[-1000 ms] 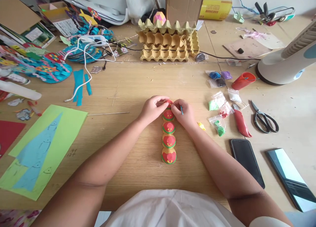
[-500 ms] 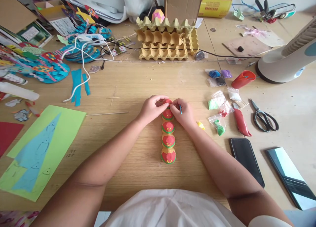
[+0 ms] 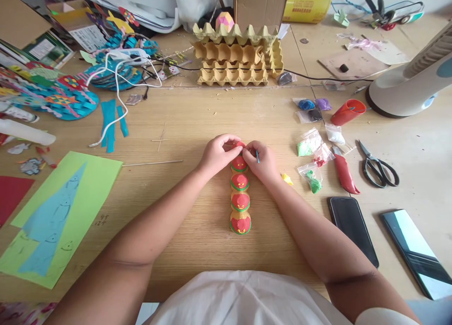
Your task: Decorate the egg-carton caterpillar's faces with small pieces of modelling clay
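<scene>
A strip of egg carton cups (image 3: 240,201) lies upright in front of me, running away from my body. Its bumps are covered in red with green rims, and several carry small yellow eyes and smiling mouths. My left hand (image 3: 221,154) curls round the farthest cup, thumb and fingers closed on it from the left. From the right, my right hand (image 3: 262,161) pinches a thin blue stick (image 3: 257,156), its fingertips against that same far cup. Fingers cover most of this cup, and the tip of the stick is hidden. Just right of my right wrist lies a yellow lump of clay (image 3: 286,179).
On the right are bags of coloured clay (image 3: 309,143), a red cup (image 3: 349,112), a red utility knife (image 3: 345,172), scissors (image 3: 377,167) and two phones (image 3: 353,228). Egg cartons (image 3: 235,73) stack at the back. Green paper (image 3: 102,183) and a thin wooden stick (image 3: 153,163) lie left.
Both hands stay at the far cup in almost the same pose. The whole view has shifted very slightly.
</scene>
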Demonstrator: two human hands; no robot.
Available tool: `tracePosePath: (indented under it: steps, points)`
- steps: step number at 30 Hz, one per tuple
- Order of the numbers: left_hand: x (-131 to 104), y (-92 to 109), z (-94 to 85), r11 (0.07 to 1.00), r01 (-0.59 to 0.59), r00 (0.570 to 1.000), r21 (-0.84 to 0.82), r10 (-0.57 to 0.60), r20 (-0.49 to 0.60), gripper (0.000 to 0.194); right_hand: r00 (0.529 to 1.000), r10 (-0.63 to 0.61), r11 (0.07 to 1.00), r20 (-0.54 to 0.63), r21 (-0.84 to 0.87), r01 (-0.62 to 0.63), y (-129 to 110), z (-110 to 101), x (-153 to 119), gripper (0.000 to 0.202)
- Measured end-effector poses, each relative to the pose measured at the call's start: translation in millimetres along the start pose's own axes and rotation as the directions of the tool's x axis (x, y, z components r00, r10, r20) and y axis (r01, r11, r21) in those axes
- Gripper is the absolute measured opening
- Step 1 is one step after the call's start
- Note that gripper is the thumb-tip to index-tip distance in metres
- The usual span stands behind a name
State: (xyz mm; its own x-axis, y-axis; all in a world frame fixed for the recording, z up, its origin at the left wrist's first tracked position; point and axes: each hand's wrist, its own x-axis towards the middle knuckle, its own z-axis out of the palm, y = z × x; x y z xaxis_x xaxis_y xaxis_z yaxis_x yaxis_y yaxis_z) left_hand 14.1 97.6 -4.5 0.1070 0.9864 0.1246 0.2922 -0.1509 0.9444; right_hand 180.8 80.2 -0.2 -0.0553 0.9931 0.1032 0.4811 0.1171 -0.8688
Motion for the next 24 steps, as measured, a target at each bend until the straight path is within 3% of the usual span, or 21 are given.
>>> tracePosePath:
  steps: [9, 16, 24]
  points:
    - [1.2, 2.3, 0.7, 1.0, 0.013, 1.0, 0.003, -0.013, -0.009, 0.02, 1.0, -0.015, 0.999, 0.005, 0.042, 0.015, 0.7, -2.7, -0.7, 0.013]
    - [-1.1, -0.4, -3.5, 0.989, 0.082, 0.996, -0.121, -0.083, -0.006, 0.025, 1.0, 0.01, 0.999, -0.009, 0.03, -0.009, -1.6, -3.8, -0.3, 0.013]
    - [-6.6, -2.0, -4.3, 0.995, 0.035, 0.999, -0.089, -0.032, 0.031, 0.031, 1.0, 0.009, 1.0, -0.005, 0.014, -0.009, -2.3, -3.8, 0.6, 0.014]
